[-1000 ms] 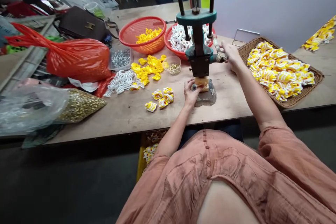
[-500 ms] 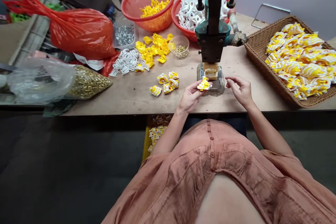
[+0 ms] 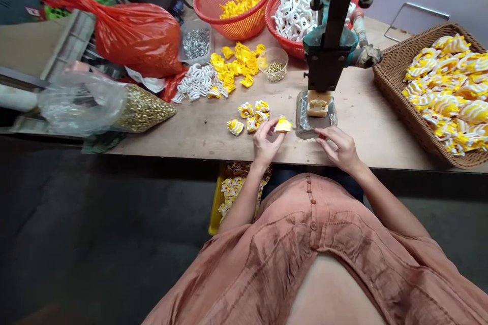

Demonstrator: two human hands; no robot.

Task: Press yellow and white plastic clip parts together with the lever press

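Observation:
My left hand (image 3: 266, 144) pinches a small yellow-and-white plastic piece (image 3: 282, 125) between thumb and fingertips, just above the table and left of the press base. My right hand (image 3: 340, 147) is at the base's front right edge, thumb and fingers drawn together; whatever they hold is too small to make out. Between and beyond the hands stands a bench press (image 3: 328, 51), its head over a cream-coloured block (image 3: 318, 103) on the wrapped base (image 3: 303, 121). Several striped yellow-and-white pieces (image 3: 235, 127) lie grouped beside my left hand.
A wicker basket (image 3: 394, 73) of striped pieces stands right. Behind are a red basket (image 3: 206, 10) with yellow parts, another (image 3: 274, 28) with white parts, and a clear cup (image 3: 280, 56) of brass rings. Leftward lie white parts (image 3: 195, 81), a red bag (image 3: 137, 35) and a bag of brass bits (image 3: 147, 109).
My left hand has moved left with the yellow-and-white piece, away from the press towards the grouped pieces. My right hand has come in to the base's front edge. The view has shifted slightly.

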